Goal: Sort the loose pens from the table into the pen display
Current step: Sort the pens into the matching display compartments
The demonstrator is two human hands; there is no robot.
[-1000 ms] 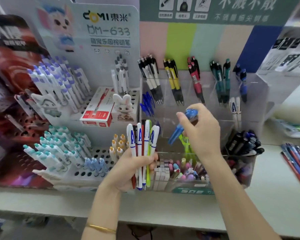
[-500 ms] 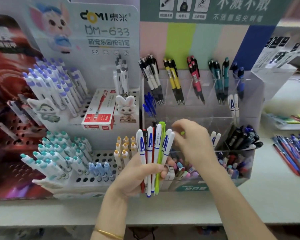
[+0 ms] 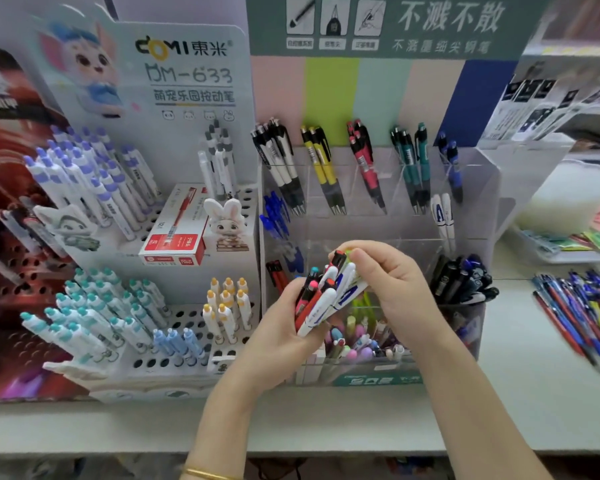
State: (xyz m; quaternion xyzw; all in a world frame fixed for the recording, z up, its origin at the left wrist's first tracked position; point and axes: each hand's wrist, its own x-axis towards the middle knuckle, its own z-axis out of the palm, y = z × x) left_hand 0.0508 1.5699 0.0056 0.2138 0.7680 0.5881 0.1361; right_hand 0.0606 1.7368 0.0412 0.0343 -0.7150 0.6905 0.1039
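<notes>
Pen bundle (image 3: 329, 299), caps up-right, left hand (image 3: 279, 336) gripping

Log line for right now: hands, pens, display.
left hand: grips bundle | right hand: pinches bundle top | display: behind hands | loose pens: on table, right

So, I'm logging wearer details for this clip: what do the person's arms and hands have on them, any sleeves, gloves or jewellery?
No sleeves or gloves show: both forearms are bare to the frame edge. The left hand has a thin gold bangle at its wrist. The right hand shows no ring, watch or bracelet.
</notes>
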